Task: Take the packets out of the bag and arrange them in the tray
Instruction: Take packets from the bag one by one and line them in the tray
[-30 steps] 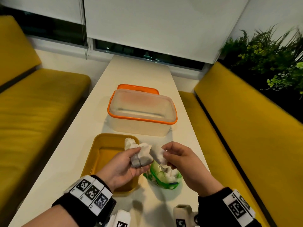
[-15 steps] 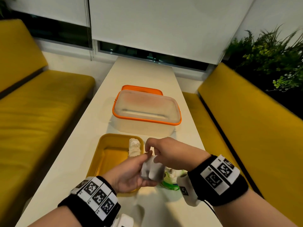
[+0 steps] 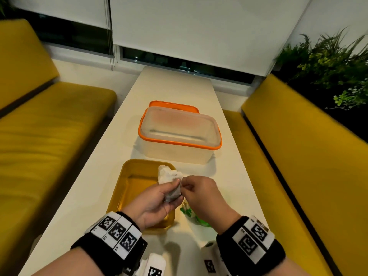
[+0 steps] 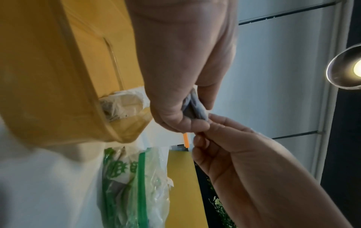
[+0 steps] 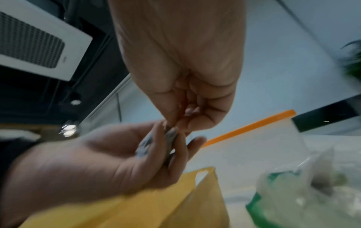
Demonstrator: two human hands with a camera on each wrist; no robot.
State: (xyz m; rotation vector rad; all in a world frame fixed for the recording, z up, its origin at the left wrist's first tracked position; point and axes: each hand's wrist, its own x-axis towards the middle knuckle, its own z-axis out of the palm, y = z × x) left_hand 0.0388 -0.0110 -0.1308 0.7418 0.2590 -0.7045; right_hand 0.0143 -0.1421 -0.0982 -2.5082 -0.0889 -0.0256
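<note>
My left hand (image 3: 159, 196) holds a small grey-white packet (image 3: 172, 194) over the right edge of the yellow tray (image 3: 129, 188), thumb on top and fingers beneath. My right hand (image 3: 199, 194) pinches the packet's right end with its fingertips (image 4: 203, 129). One white packet (image 3: 166, 173) lies in the tray's far right corner (image 4: 121, 106). The clear bag with green print (image 3: 191, 214) lies on the table under my right hand; it still holds packets (image 4: 125, 185). In the right wrist view the pinched packet (image 5: 156, 138) is blurred.
A clear box with an orange rim (image 3: 179, 134) stands just beyond the tray, an orange lid (image 3: 173, 105) behind it. The narrow white table (image 3: 79, 206) runs between two yellow benches (image 3: 49, 136). Plants (image 3: 328, 66) stand at the far right.
My right hand swung from right of the bag to above it and closed in on the packet in my left hand; both hands now hold it together by the tray's right edge.
</note>
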